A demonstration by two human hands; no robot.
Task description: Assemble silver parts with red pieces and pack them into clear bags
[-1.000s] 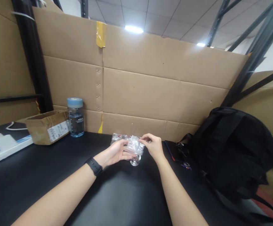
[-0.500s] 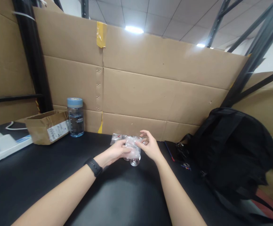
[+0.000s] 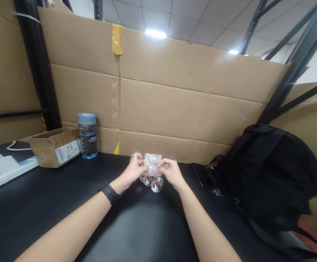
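Both of my hands hold a small clear plastic bag (image 3: 152, 161) just above the black table (image 3: 51, 203), near the cardboard wall. My left hand (image 3: 132, 171), with a black band on its wrist, pinches the bag's left side. My right hand (image 3: 170, 173) pinches its right side. Two round shiny clear pieces (image 3: 153, 183) hang at the bag's bottom between the hands; what they are is unclear.
A blue-lidded bottle (image 3: 87, 135) and an open cardboard box (image 3: 55, 146) stand at the back left, with a white charger and cable (image 3: 2, 163) further left. A black backpack (image 3: 273, 171), a dark flat item (image 3: 198, 174) and keys (image 3: 215, 191) lie at the right.
My hands have drawn together and turned the bag upright, so it is bunched between the fingertips. The round clear pieces now show below it.
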